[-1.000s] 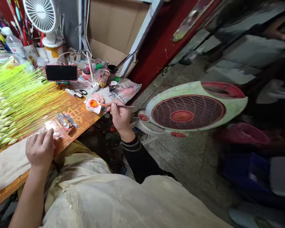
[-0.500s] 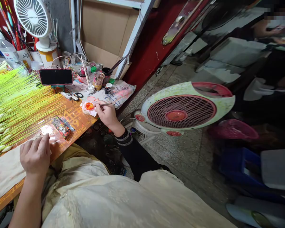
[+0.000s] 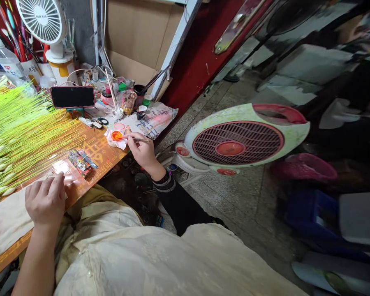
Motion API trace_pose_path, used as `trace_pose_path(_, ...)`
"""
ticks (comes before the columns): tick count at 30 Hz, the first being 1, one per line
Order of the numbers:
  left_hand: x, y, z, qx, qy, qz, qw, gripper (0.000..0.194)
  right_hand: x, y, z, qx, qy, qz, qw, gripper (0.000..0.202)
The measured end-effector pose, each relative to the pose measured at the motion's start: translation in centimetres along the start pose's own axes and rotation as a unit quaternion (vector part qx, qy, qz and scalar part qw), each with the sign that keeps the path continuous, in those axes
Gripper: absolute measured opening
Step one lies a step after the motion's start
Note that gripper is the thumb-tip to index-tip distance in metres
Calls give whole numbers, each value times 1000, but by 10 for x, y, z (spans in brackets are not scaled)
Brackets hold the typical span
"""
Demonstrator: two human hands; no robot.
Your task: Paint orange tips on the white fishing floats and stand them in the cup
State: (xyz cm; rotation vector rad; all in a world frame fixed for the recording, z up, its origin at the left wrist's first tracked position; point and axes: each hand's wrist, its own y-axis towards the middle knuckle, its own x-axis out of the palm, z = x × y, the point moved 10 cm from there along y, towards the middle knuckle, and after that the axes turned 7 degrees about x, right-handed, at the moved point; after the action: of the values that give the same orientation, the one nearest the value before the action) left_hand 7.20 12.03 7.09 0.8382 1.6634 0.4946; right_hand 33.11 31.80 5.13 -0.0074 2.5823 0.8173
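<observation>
In my right hand [image 3: 142, 152] a thin paintbrush [image 3: 143, 140] is pinched, its tip end at a small cup of orange paint [image 3: 116, 136]. White tissue surrounds the cup near the table's edge. My left hand [image 3: 45, 199] rests, fingers curled, on the near edge of the table over a pale cloth [image 3: 10, 220]. Whatever its fingers may hold is hidden under them. Just beyond it lie a paint-stained block [image 3: 82, 163] and a small bright flat piece [image 3: 61, 166]. Many yellow-green thin sticks with pale bulb-shaped ends [image 3: 43, 135] spread over the table's left side.
Behind the paint cup stand a phone [image 3: 72, 97] on a holder, scissors [image 3: 102, 121], paint jars [image 3: 128, 102] and a small white fan [image 3: 41, 20]. A large box fan [image 3: 234, 135] stands at my right, with a pink basket [image 3: 306, 167] beyond it.
My right hand has shifted slightly right and down with the brush, its tip end still by the orange cup. The view has turned a little; my left hand stays put.
</observation>
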Motion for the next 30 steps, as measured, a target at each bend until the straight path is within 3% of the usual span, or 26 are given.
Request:
trace_pose_path(6,0,1,0,-4,-2,-4,1000,26,-11,-7,-4,-7,13,-20,1000,26)
trace_pose_path(14,3,-1,-3,-22,-13,-14,1000,27,-27,0,7,64,63,-16,996,33)
trace_pose_path(19,1,0,-1,-10,-7,-10,1000,27,-16,2,25,127,148,-14,981,45)
trace_pose_path(23,2,-1,-3,-17,-15,-12,1000,27,-5,-2,34,145,155,-13,977,50)
trace_pose_path(30,3,-3,-5,-28,-27,-9,999,25,-19,-10,44,170,157,30,972,47)
